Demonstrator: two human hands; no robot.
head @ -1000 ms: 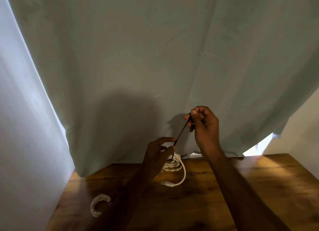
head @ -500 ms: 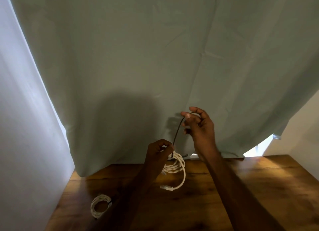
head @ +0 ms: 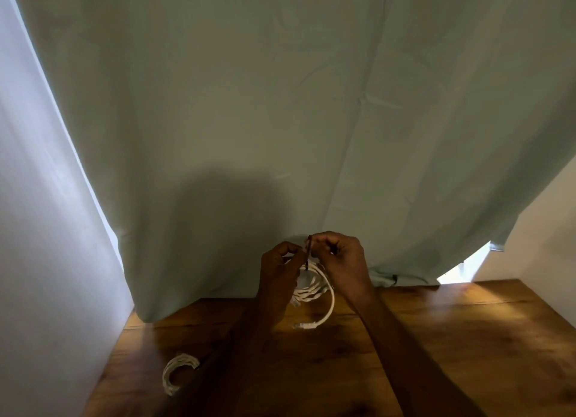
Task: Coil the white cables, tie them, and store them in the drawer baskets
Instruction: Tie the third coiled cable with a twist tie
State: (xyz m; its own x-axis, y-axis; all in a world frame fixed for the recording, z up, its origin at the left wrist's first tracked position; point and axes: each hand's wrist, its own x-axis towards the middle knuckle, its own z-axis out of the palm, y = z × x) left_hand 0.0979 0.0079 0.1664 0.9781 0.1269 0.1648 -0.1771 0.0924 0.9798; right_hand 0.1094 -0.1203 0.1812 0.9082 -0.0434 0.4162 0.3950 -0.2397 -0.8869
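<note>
A coiled white cable (head: 314, 289) hangs above the wooden table (head: 452, 338), its plug end (head: 304, 325) dangling low. A thin dark tie (head: 308, 253) stands up from the top of the coil. My left hand (head: 280, 270) holds the coil and pinches the tie near its base. My right hand (head: 339, 261) pinches the tie's upper part, close against the left hand. A second coiled white cable (head: 177, 370) lies on the table at the front left, partly behind my left forearm.
A pale green curtain (head: 280, 120) hangs right behind the table and drapes onto its back edge. A white wall (head: 40, 229) borders the left side. A bright gap (head: 464, 265) shows at the curtain's lower right. No drawer or baskets are in view.
My right hand has come down and left from the raised, stretched tie and now sits next to the left hand above the coil. The coil stays in the left hand.
</note>
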